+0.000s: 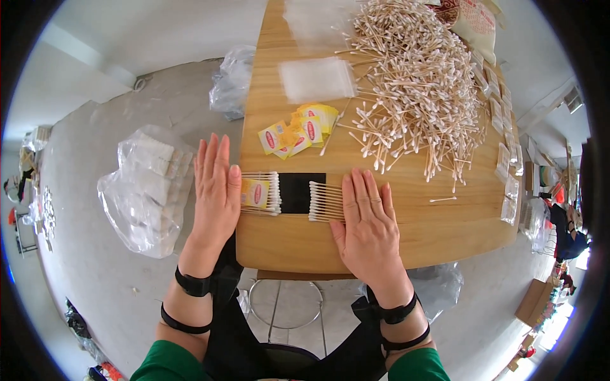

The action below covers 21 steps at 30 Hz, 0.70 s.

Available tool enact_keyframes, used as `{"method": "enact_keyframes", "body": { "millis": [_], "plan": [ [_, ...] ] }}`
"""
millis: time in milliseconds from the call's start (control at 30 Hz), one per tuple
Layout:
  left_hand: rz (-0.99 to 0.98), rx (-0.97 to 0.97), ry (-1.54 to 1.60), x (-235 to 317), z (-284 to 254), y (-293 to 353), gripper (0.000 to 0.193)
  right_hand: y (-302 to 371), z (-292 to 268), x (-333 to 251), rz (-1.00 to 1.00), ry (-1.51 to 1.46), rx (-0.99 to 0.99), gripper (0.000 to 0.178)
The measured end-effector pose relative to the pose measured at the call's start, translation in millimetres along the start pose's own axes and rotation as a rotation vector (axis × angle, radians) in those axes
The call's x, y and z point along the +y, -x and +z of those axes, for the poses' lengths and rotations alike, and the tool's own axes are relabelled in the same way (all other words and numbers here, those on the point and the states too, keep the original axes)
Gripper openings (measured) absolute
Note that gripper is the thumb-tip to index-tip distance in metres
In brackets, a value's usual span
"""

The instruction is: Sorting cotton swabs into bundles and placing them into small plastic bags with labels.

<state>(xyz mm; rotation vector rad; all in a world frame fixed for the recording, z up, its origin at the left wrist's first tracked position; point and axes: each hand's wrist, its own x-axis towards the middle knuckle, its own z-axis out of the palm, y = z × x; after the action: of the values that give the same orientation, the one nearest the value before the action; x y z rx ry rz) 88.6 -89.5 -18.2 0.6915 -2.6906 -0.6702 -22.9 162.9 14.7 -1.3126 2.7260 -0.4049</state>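
Fingers stretched out, my left hand (215,197) stands at the table's left edge, against the outer ends of a row of cotton swabs (274,190). A small yellow card (255,193) lies on top of that row. My right hand (370,222) rests flat, fingers extended, at the outer ends of a second row of cotton swabs (323,202), covering part of them. Both rows have their white tips facing inward. Between them a black rectangular patch (300,192) shows on the table. Neither hand is closed around anything.
A large heap of cotton swabs (419,89) covers the far right of the wooden table (438,235). Nearby lie yellow cards (311,127), clear plastic bags (318,79) and one stray swab (443,199). Small clear packs (510,187) line the right edge. A filled plastic bag (149,190) is at left.
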Motion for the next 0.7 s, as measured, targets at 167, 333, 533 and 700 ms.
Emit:
{"method": "enact_keyframes", "body": {
  "millis": [167,333,533,700],
  "plan": [
    [-0.048,-0.09,0.124,-7.3,4.5,-0.1,0.056,-13.6,2.3,-9.9,-0.049,-0.017,-0.004,0.07],
    [-0.006,-0.108,0.188,-12.6,6.9,-1.3,0.057,-24.1,6.7,-16.7,-0.093,0.045,-0.011,0.068],
    [-0.014,-0.105,0.278,-15.1,9.3,-0.7,0.056,-30.8,9.2,-21.0,-0.11,0.049,-0.007,0.066],
    [-0.015,-0.109,0.305,-14.0,10.2,-2.0,0.056,-36.0,11.4,-26.4,-0.119,0.013,0.003,0.067]
  ]
}}
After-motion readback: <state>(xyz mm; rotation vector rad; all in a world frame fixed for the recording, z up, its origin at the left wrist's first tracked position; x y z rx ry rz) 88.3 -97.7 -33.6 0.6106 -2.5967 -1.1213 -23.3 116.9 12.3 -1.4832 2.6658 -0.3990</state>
